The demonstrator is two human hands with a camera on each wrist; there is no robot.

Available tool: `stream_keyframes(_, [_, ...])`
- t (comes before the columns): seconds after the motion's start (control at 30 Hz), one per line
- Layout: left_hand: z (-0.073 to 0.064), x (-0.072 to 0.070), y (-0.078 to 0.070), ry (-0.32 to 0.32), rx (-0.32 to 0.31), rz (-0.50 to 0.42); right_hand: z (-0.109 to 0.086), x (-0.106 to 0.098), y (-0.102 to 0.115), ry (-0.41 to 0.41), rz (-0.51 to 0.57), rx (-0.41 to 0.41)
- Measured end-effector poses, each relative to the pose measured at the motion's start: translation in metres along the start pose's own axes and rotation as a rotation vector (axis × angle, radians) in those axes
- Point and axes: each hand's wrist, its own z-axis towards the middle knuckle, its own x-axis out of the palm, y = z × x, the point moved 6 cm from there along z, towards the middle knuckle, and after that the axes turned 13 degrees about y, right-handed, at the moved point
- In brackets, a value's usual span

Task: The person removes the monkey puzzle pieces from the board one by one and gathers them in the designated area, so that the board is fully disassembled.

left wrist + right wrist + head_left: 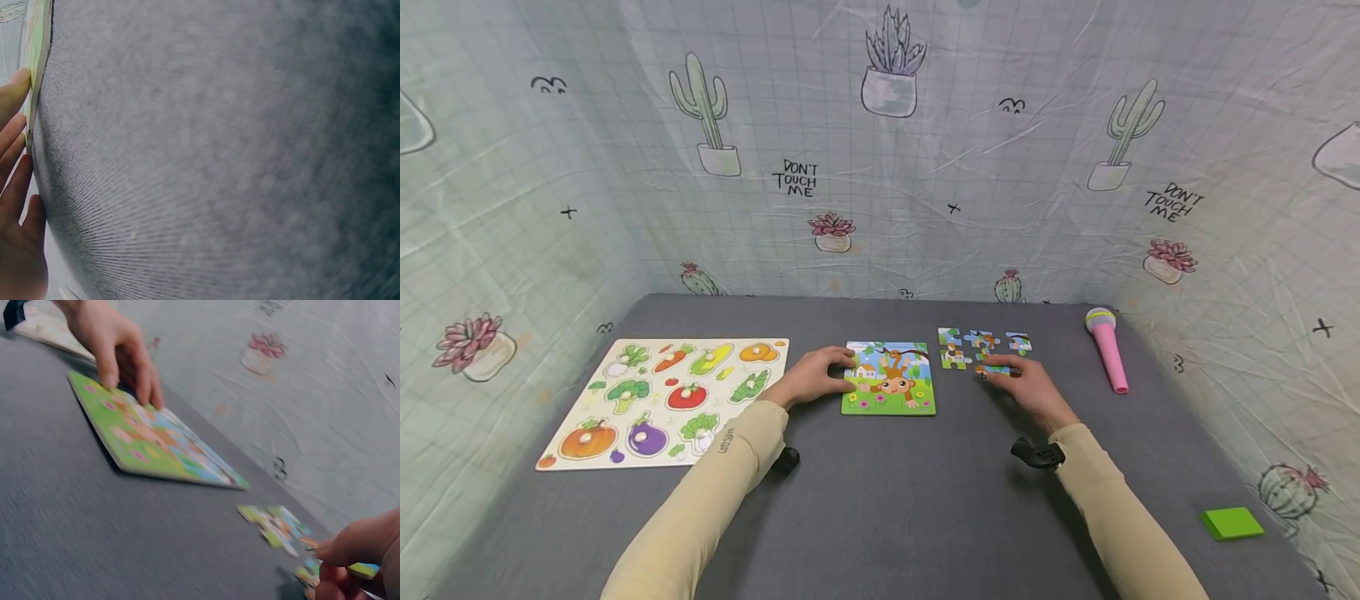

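Observation:
A square monkey jigsaw board lies mid-table, its picture facing up. My left hand touches its left edge, with thumb and fingers spread along the side; the left wrist view shows the left hand's fingers fairly straight there. To the board's right are several loose jigsaw pieces. Over the nearest of them, my right hand pinches a jigsaw piece between thumb and fingers. In the right wrist view, part of a green and blue piece shows under the curled right hand, which hides the rest.
A vegetable peg puzzle lies on the left, partly under the left sleeve. At the far right is a pink toy microphone. A green block sits near the right front edge. Printed cloth surrounds the grey tabletop.

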Motion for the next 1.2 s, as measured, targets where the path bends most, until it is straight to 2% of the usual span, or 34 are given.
stream_keyframes(0.23, [0.001,0.001,0.001,0.013,-0.014,-0.015,0.000,-0.021,-0.014,-0.006,-0.047,0.007])
stream_keyframes(0.53, [0.002,-0.001,-0.002,0.008,-0.010,-0.019,0.001,-0.042,-0.031,-0.054,0.026,0.070])
stream_keyframes(0.63, [0.002,-0.001,-0.003,0.010,-0.013,-0.032,0.002,-0.049,-0.030,-0.060,0.013,0.069])
stream_keyframes(0.7, [0.002,-0.002,-0.004,0.009,-0.015,-0.031,0.003,-0.053,-0.029,-0.067,-0.025,0.064])
stream_keyframes(0.93, [0.002,-0.003,-0.003,0.013,-0.023,-0.025,0.008,-0.064,-0.030,-0.124,-0.268,0.051])
stream_keyframes(1.2, [0.000,-0.001,-0.002,0.014,-0.031,-0.027,0.013,-0.063,-0.033,-0.143,-0.352,0.018])
